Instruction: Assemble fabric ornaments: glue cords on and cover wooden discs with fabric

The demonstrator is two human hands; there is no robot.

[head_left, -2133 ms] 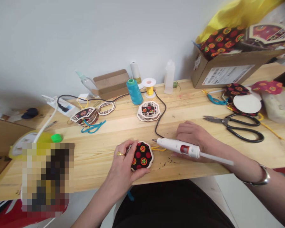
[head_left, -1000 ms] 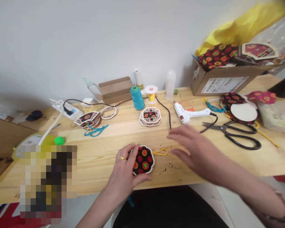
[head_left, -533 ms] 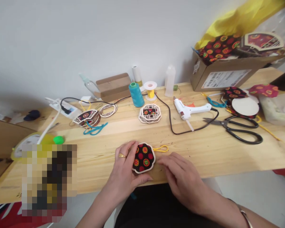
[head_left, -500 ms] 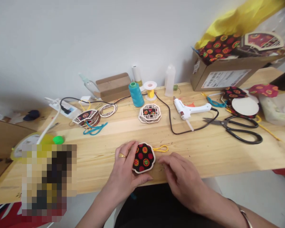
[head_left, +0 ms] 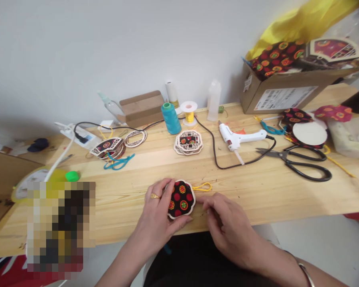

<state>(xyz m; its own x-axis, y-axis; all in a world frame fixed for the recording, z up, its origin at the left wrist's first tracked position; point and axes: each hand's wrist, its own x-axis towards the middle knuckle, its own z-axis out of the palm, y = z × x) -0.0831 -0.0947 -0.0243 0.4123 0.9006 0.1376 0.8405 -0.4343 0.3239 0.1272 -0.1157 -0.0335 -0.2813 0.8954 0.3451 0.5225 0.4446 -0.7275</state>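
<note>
My left hand (head_left: 158,213) is closed around the left side of a scalloped ornament (head_left: 182,199) with dark flower-print fabric and a pale wooden rim, which lies on the table near its front edge. The fingers rest over the ornament's upper left and the thumb presses along its lower edge. A yellow cord loop (head_left: 204,186) sticks out from the ornament's right side. My right hand (head_left: 229,223) rests just right of the ornament, fingers loosely bent, thumb apart, index fingertip at the rim. Nothing shows between those fingers.
Behind the ornament lie stacked lattice pieces (head_left: 189,142), with a blue thread cone (head_left: 171,118) and yellow cord spool (head_left: 189,113) farther back. A white glue gun (head_left: 241,137) and black-handled scissors (head_left: 299,159) lie right. A cardboard box (head_left: 281,93) stands back right.
My right index finger has straightened slightly and moved left to the ornament's rim. The left hand and the ornament stay in place.
</note>
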